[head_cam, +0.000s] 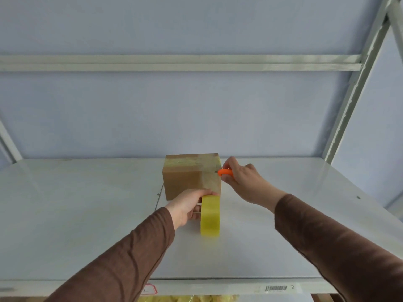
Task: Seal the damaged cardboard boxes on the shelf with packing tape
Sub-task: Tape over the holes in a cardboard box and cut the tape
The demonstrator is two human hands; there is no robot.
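My left grip (189,204) curls round the yellow tape roll (210,215) standing before the cardboard box (192,176) on the shelf (87,214), while my right grip (241,179) pinches an orange cutter (225,172) at the box's taped edge.

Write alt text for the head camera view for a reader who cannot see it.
A person's left hand holds a yellow roll of tape against a small cardboard box on a white shelf. The right hand holds an orange cutter at the box's right edge. Both sleeves are brown.
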